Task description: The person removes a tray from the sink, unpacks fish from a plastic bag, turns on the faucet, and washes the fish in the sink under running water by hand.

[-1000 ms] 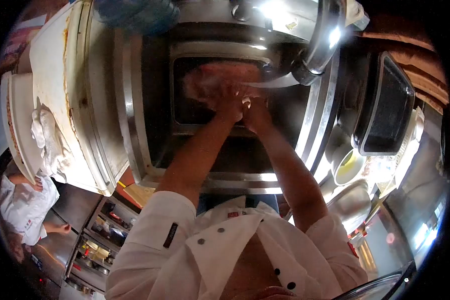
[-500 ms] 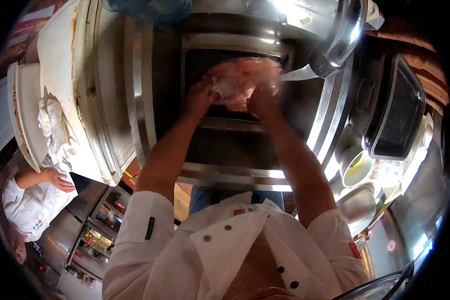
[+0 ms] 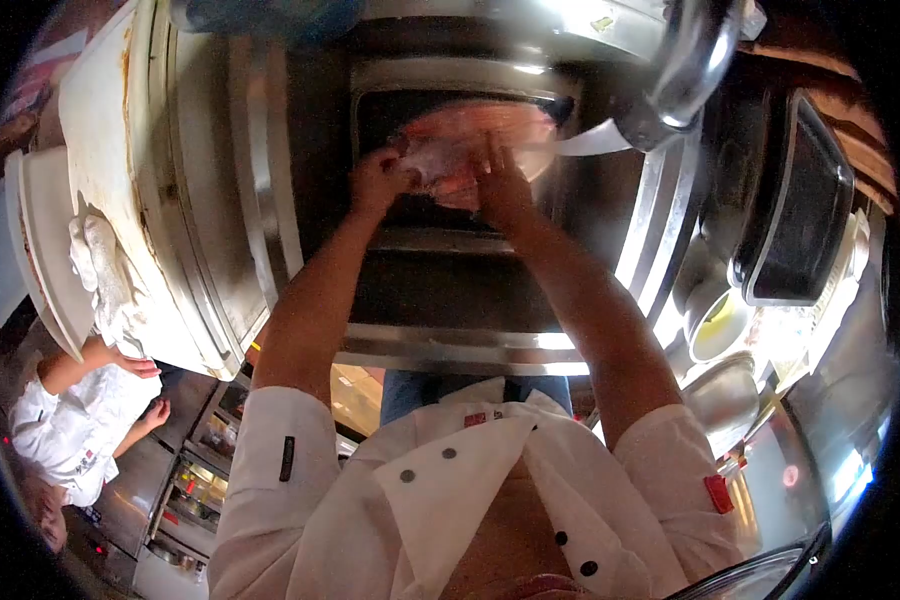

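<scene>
A large pink slab of raw meat or fish (image 3: 530, 125) lies in a dark rectangular tub (image 3: 440, 240) inside the metal sink (image 3: 450, 340). Which kind of flesh it is, I cannot tell. My left hand (image 3: 380, 182) has its fingers curled at the slab's left edge. Flat on its middle rests my right hand (image 3: 503, 187), fingers stretched forward and apart. From the dark, shiny faucet (image 3: 660, 110) at the right, a white stream of water (image 3: 590, 141) runs sideways toward the slab's right end. Blur hides the finer detail around my fingertips.
A white worktop (image 3: 120, 160) with a crumpled white cloth (image 3: 105, 265) flanks the sink on the left. A co-worker in white (image 3: 80, 420) stands beyond it. To the right are a black tray (image 3: 800, 210), a white bowl with yellow inside (image 3: 718, 325) and a metal bowl (image 3: 720, 395).
Both hands have shifted left across the slab, and my right hand's fingers have spread out flat on it. The co-worker's second hand has come into sight.
</scene>
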Demonstrator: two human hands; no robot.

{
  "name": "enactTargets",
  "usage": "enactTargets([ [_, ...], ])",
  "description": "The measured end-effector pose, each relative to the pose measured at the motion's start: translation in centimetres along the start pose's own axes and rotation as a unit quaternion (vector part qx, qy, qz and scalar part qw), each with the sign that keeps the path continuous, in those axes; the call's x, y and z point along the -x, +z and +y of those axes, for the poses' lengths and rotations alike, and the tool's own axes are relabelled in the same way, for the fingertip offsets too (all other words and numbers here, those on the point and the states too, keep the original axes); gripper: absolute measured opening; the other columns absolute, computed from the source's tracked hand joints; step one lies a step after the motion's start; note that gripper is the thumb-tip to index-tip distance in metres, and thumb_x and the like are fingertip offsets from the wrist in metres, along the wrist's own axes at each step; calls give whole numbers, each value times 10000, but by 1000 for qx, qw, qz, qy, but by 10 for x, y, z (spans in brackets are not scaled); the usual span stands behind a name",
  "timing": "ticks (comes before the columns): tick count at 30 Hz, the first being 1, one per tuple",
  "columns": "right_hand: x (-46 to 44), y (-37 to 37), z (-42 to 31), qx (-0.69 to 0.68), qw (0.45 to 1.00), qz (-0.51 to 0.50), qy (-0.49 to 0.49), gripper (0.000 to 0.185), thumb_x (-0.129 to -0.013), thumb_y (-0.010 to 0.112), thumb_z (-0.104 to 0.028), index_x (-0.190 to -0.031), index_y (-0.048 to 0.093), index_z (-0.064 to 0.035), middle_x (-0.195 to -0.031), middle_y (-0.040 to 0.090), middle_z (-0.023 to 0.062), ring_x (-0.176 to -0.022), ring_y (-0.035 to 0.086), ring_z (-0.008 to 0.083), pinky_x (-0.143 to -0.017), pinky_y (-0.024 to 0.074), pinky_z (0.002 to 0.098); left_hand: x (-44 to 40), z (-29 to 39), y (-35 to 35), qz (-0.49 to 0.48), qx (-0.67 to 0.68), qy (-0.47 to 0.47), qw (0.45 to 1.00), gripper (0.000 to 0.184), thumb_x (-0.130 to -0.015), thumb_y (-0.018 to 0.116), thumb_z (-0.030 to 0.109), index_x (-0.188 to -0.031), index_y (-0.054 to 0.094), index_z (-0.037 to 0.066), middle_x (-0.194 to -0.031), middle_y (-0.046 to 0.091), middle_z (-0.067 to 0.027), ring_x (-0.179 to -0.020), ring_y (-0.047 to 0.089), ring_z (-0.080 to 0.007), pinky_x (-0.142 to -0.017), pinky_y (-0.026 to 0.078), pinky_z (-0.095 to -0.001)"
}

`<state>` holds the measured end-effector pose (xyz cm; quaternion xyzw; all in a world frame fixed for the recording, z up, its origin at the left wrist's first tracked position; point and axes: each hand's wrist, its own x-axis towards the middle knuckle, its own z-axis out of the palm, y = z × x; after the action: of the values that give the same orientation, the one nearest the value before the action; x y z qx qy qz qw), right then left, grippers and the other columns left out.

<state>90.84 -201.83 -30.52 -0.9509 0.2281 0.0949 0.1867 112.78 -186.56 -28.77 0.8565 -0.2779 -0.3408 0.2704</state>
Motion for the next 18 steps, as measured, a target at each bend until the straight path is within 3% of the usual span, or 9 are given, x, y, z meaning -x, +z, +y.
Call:
enactTargets([
  [2,-3,19,-3,15,1000,14,21,615,-831,594,-193,-1405,416,-65,-1542,173,267,-1375,278,453,-1019,440,486,-6,-44,10,57,168,-31,984,272,-779,743,140,-1013,689,12,-928,705,-133,-855,665,-222,-784,524,-337],
  [6,-18,-3,-27,27,994,-59,88,598,-872,550,-232,-1426,397,-66,-1549,164,263,-1361,291,479,-997,456,493,14,28,-42,61,79,-89,991,263,-797,735,128,-1028,683,13,-963,697,-112,-882,654,-206,-790,521,-334],
  [9,-27,-28,-36,-16,981,-149,125,588,-902,529,-267,-1432,385,-57,-1543,192,256,-1365,289,464,-1023,426,497,28,63,-61,83,179,-119,973,270,-827,726,132,-1062,663,13,-990,676,-97,-890,641,-211,-805,511,-332],
  [11,-30,-47,-36,-16,982,-158,104,608,-901,543,-326,-1427,392,-61,-1535,214,253,-1358,306,450,-1038,407,493,40,91,-76,62,409,-143,899,276,-863,698,127,-1105,626,17,-1012,642,-74,-928,613,-211,-844,489,-324],
  [12,-31,-52,-35,-13,982,-169,78,632,-901,556,-386,-1423,399,-66,-1527,236,250,-1352,322,437,-1053,387,489,45,100,-81,57,408,-138,901,276,-863,698,127,-1105,626,17,-1012,642,-74,-928,613,-211,-844,489,-324],
  [14,-28,-35,-30,-47,993,-105,36,743,-825,620,-507,-1415,416,-102,-1481,363,167,-1332,381,346,-1054,379,465,56,113,-87,37,492,-145,857,259,-884,675,113,-1116,603,26,-995,620,-47,-933,581,-184,-865,466,-306],
  [15,-30,-27,-23,-75,989,-128,-3,810,-775,661,-560,-1415,419,-126,-1450,443,109,-1316,423,280,-1049,382,448,62,113,-84,32,400,-167,901,259,-880,673,108,-1117,600,32,-1003,612,-41,-945,566,-174,-870,459,-305],
  [17,-28,-77,-21,-410,906,41,-101,551,-715,725,-415,-1201,630,-173,-1189,654,54,-1054,627,183,-916,479,408,73,82,-79,-63,252,-179,949,200,-880,656,100,-1064,612,36,-981,618,-34,-933,558,-164,-868,451,-305],
  [18,-17,-115,-25,-396,890,161,-159,508,-733,724,-406,-1169,643,-158,-1157,664,68,-1031,637,209,-905,488,396,83,68,-74,-146,191,-172,955,145,-883,642,99,-1011,628,33,-950,631,-33,-908,566,-164,-860,450,-306],
])
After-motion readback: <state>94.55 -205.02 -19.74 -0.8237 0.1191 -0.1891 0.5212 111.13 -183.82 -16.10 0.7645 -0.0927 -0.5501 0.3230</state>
